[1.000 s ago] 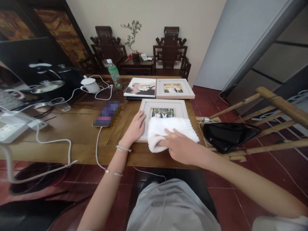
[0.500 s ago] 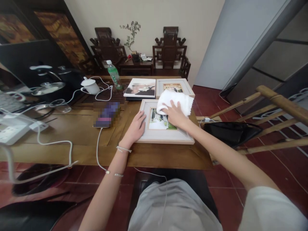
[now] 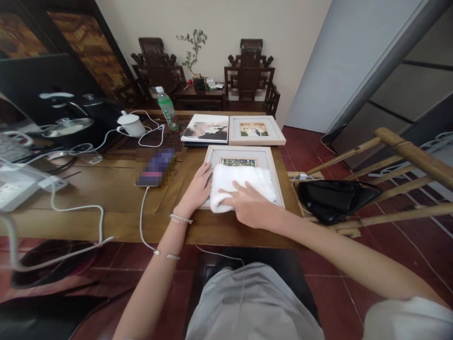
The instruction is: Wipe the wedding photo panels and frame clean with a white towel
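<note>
A light wooden picture frame point(image 3: 275, 165) lies flat at the table's front edge, a photo with greenery partly showing inside it. My left hand point(image 3: 198, 188) rests on its left side, fingers stretched out along the edge. A folded white cloth point(image 3: 260, 178) covers the lower half of the frame and most of the photo. On top of it, my right hand point(image 3: 249, 203) presses down with spread fingers, the thumb side at the cloth's lower left, holding it against the frame.
Behind lie a second framed photo point(image 3: 257, 138) and a photo book point(image 3: 208, 127). To the left are a phone point(image 3: 155, 167) on a charging cable, a green bottle point(image 3: 167, 109), a white lidded cup point(image 3: 130, 124) and a power strip point(image 3: 21, 186). A bamboo chair point(image 3: 410, 156) holds a black bag point(image 3: 332, 198).
My right hand has drawn the white cloth from the frame's upper right down toward its lower edge. The second framed photo behind is uncovered now. My left hand stays on the frame's left side.
</note>
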The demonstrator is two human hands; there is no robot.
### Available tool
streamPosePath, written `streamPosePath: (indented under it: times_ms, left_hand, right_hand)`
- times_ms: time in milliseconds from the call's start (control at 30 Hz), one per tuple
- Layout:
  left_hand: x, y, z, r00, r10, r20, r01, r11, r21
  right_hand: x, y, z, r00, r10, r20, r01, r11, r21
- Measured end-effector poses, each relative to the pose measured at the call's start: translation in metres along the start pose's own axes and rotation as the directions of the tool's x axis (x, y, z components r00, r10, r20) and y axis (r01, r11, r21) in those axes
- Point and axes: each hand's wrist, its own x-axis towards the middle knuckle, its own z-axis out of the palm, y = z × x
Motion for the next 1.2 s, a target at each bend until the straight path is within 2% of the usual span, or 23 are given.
streamPosePath:
  times_ms: [100, 267, 333, 400, 533, 633, 700, 833, 967, 1067, 1200]
  left_hand:
    - [0.0, -0.001, 0.001, 1.0, -0.001, -0.006, 0.001, 1.0, -0.006]
    - [0.0, 0.004, -0.001, 0.999, -0.018, -0.047, 0.017, 1.0, -0.026]
    - [0.0, 0.008, -0.003, 0.998, -0.025, -0.064, 0.022, 0.999, -0.049]
    - [0.0, 0.013, -0.006, 0.996, -0.033, -0.079, 0.027, 0.997, -0.075]
    - [-0.001, 0.02, -0.011, 0.991, -0.036, -0.131, 0.018, 0.991, -0.132]
    - [-0.002, 0.023, -0.011, 0.987, -0.048, -0.155, 0.023, 0.987, -0.16]
    - [-0.002, 0.022, -0.011, 0.988, -0.068, -0.142, 0.045, 0.987, -0.157]
    - [-0.002, 0.017, -0.005, 0.987, -0.113, -0.116, 0.1, 0.989, -0.111]
    - [-0.001, 0.009, -0.001, 0.997, -0.057, -0.061, 0.055, 0.998, -0.033]
    - [-0.001, 0.006, -0.002, 0.999, -0.037, -0.019, 0.037, 0.999, 0.001]
    - [-0.001, 0.006, -0.003, 0.999, -0.031, -0.009, 0.032, 0.999, 0.015]
  right_hand:
    - [0.02, 0.017, 0.008, 0.999, 0.046, -0.019, -0.046, 0.998, -0.041]
    - [0.067, 0.052, 0.012, 0.974, 0.175, -0.144, -0.195, 0.971, -0.136]
    - [0.083, 0.057, 0.01, 0.964, 0.211, -0.164, -0.235, 0.961, -0.146]
    - [0.09, 0.053, 0.008, 0.97, 0.19, -0.152, -0.213, 0.964, -0.16]
    - [0.077, 0.028, 0.009, 0.997, 0.025, -0.074, -0.039, 0.982, -0.184]
    - [0.048, 0.015, 0.011, 0.996, -0.084, -0.021, 0.08, 0.986, -0.147]
    - [0.028, 0.014, 0.008, 0.994, -0.113, 0.004, 0.112, 0.989, -0.1]
    - [-0.006, 0.026, -0.007, 1.0, -0.023, 0.022, 0.024, 0.999, -0.046]
    - [-0.018, 0.047, -0.018, 0.988, 0.153, 0.029, -0.151, 0.986, -0.066]
    - [-0.01, 0.068, -0.014, 0.983, 0.181, -0.017, -0.182, 0.978, -0.101]
    - [0.021, 0.089, -0.004, 0.973, 0.186, -0.136, -0.203, 0.971, -0.123]
